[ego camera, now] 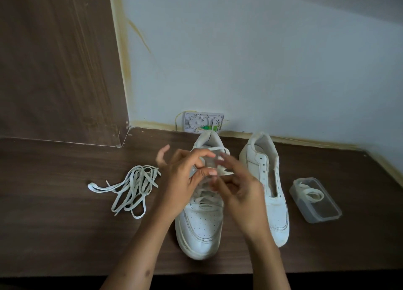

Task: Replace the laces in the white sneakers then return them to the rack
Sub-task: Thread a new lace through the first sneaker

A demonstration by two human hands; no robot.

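Head view: left hand [185, 176] and right hand [237, 185] both pinch lace [218, 148] over left sneaker [200, 222] on tabletop [65, 224].

From my feed the sneakers [199, 222] look like smooth white leather, the loose laces [130, 187] flat woven cloth, the box [315, 200] clear plastic, the tabletop [54, 224] matt wood-grain.

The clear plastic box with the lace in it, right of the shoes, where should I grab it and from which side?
Grip the clear plastic box across its two long walls, coming from above on its right, away from the unlaced sneaker. It lies flat with no lid showing, and its narrow width probably fits one hand. The coiled lace inside leaves the rim free.
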